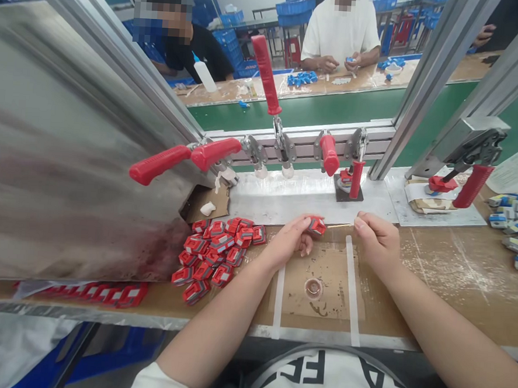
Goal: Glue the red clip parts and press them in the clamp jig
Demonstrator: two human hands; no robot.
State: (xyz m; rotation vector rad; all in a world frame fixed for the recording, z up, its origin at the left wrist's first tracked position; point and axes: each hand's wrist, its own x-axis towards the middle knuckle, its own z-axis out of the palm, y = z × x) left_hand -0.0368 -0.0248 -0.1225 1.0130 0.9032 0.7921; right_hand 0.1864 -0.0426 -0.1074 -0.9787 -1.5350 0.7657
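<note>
In the head view, the left hand (pixel 292 238) pinched one small red part (pixel 316 225) between thumb and fingertips, lifted just clear of the bench (pixel 434 269) so that its end faced the other hand. The right hand (pixel 376 241) was closed in a fine pinch on a thin stick (pixel 338 225), whose tip pointed at the red part and came just beside it; whether the two touched could not be told. Both hands worked above a taped brown square (pixel 324 280) with a small round spot (pixel 313 288) at its centre. Left of the taped square lay a loose pile of like red parts (pixel 218 253), within easy reach of the left hand. Behind the square stood a row of red-handled toggle clamps (pixel 288 143) on a metal plate. Right of the square lay blue-and-white parts (pixel 514 224). Beyond the clamps ran a green conveyor (pixel 317 110), with other people seated at a far bench.
</note>
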